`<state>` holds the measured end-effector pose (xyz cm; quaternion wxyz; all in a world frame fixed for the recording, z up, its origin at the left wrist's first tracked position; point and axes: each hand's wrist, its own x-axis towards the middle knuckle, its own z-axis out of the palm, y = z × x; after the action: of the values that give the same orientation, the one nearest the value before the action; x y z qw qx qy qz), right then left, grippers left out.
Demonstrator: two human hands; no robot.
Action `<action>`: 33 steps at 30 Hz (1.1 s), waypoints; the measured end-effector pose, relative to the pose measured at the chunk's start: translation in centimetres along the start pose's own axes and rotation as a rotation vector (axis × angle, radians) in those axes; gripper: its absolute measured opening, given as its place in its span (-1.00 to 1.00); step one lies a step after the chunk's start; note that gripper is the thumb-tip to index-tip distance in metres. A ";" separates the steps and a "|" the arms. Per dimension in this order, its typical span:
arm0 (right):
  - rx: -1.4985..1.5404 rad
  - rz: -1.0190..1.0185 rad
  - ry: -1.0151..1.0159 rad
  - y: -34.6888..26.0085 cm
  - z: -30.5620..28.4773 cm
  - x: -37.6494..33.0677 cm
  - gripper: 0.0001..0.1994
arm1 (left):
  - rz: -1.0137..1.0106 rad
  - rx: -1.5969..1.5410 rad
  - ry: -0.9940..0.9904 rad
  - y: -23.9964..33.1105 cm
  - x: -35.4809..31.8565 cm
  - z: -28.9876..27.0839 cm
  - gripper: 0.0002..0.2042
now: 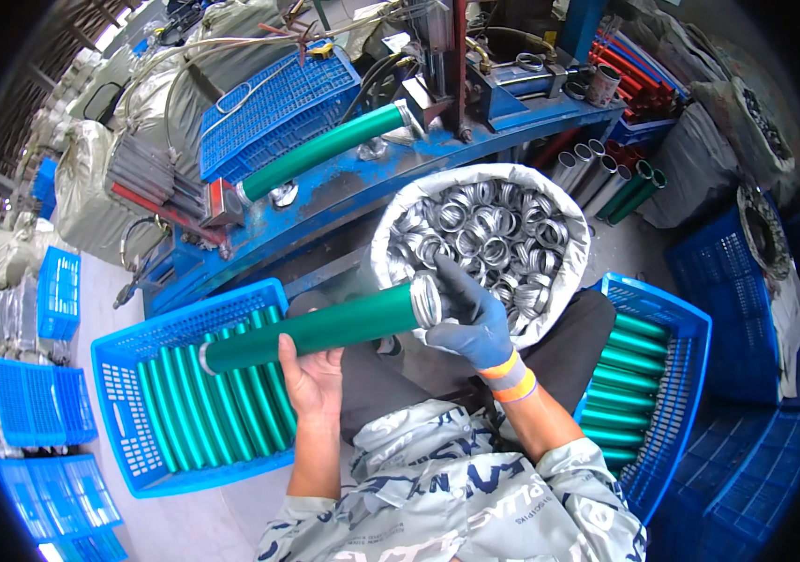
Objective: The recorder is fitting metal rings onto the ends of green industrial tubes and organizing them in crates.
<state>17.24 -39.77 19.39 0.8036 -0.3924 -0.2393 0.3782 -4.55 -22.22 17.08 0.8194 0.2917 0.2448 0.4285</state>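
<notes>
A shiny green tube (pixel 325 325) lies slantwise across my lap, its right end higher. My bare left hand (pixel 314 379) grips it from below near the middle, thumb on the near side. At the tube's right end sits a silver metal ring (pixel 425 302). My right hand (pixel 475 314), in a blue-grey glove with an orange cuff, closes around that ring end; whether the ring is fully seated I cannot tell. Just beyond the glove stands a white sack (pixel 576 258) filled with loose silver rings (pixel 489 234).
Left of my legs, a blue crate (pixel 119 421) holds several green tubes (pixel 203 403); another crate (pixel 690 365) with tubes (pixel 620 384) stands right. Ahead, a blue machine bench (pixel 278 234) carries a clamped green tube (pixel 325 150). More tubes (pixel 629 192) stand beyond the sack.
</notes>
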 end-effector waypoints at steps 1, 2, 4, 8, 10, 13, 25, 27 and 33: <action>-0.044 -0.051 0.026 1.3 -1.2 0.3 0.00 | -0.048 -0.043 0.028 -0.3 0.1 0.1 -0.48; -0.041 -0.057 0.027 1.2 -1.4 0.4 0.00 | -0.096 -0.086 0.058 -0.4 0.3 0.1 -0.48; -0.170 0.029 -0.007 0.5 -1.7 0.5 -0.02 | -0.101 -0.085 0.037 -0.4 0.5 0.1 -0.49; -0.131 0.136 -0.017 0.6 -2.6 0.6 -0.05 | -0.049 -0.038 0.005 0.1 0.8 -0.2 -0.52; -0.074 0.201 -0.037 1.5 -2.9 0.5 0.02 | -0.018 -0.010 0.004 1.1 1.0 -0.6 -0.54; -0.416 0.080 -0.195 2.2 -4.0 0.4 0.14 | 0.119 0.266 0.010 4.4 1.9 1.4 -0.51; 0.035 0.124 -0.136 -5.2 3.1 2.0 0.06 | -0.261 1.237 -0.575 9.4 -1.2 3.4 -0.15; 0.074 0.140 -0.090 -4.8 3.2 2.1 0.03 | -0.306 1.200 -0.616 9.2 -1.1 3.1 -0.16; 0.051 0.148 0.009 -4.2 3.6 2.0 -0.12 | -0.473 1.113 -0.716 7.6 -0.3 0.6 -0.19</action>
<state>17.75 -38.23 25.10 0.7844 -0.3900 -0.1961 0.4407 -8.61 -19.11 22.79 0.6499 0.7296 0.1999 -0.0726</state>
